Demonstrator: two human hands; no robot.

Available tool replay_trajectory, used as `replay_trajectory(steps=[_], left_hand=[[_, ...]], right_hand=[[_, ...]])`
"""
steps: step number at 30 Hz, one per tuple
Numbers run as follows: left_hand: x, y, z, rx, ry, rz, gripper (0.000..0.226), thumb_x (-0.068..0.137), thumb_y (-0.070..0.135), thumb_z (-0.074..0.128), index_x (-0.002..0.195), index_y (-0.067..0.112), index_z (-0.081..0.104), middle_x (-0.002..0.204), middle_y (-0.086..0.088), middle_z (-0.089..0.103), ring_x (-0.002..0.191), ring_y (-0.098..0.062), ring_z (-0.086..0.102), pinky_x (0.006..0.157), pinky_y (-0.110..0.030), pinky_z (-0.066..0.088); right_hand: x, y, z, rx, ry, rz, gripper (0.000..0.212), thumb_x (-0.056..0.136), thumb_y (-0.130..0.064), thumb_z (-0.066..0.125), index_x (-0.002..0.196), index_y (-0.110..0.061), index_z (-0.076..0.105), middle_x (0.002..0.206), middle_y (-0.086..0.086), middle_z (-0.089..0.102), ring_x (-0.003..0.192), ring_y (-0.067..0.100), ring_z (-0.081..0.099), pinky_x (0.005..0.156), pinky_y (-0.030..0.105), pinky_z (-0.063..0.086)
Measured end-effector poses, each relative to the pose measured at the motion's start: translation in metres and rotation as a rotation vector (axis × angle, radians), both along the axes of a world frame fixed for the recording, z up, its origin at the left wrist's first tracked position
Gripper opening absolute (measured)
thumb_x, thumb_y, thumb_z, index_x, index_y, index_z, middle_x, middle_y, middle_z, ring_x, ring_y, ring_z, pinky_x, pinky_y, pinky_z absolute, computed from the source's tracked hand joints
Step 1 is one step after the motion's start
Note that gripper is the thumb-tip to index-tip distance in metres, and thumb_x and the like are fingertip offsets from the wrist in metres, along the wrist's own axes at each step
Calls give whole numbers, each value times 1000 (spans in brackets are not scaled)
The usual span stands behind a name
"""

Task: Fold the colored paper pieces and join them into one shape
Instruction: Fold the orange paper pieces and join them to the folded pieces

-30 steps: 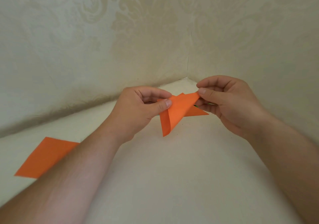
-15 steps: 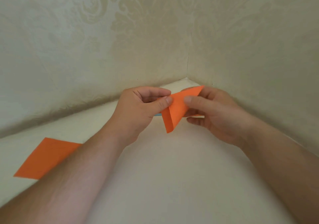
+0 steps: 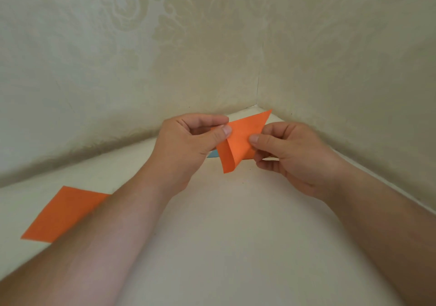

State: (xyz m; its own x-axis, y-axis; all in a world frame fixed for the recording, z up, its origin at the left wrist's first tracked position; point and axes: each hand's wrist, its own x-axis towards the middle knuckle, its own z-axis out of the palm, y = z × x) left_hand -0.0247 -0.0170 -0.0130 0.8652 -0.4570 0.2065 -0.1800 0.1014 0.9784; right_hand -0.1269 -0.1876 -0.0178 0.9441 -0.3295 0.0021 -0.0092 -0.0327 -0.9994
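Near left, a flat orange paper rectangle [image 3: 63, 213] lies on the pale tabletop [image 3: 236, 246], not yet folded, partly under the left forearm. Farther in, the left hand [image 3: 186, 147] and right hand [image 3: 290, 157] each pinch a folded orange paper piece [image 3: 240, 140] held above the table — thumbs on its near face. The fold looks half-formed: its lower flap curls loose, so the next move calls for pressing that crease flat. A blue sliver [image 3: 212, 154] peeks out behind the left hand.
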Motion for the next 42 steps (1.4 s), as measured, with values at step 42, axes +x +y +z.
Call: replay_trajectory(steps=[42], left_hand=[[-7,-11,-9,-185,123,64,13,89,4,76,101,9,76,89,-8,80,83,-16,76,77,-26,60]], right_hand=[[6,13,-14,-319,54,19,34,106,-29,53,91,0,62,65,-3,62,58,13,60,60,27,52]])
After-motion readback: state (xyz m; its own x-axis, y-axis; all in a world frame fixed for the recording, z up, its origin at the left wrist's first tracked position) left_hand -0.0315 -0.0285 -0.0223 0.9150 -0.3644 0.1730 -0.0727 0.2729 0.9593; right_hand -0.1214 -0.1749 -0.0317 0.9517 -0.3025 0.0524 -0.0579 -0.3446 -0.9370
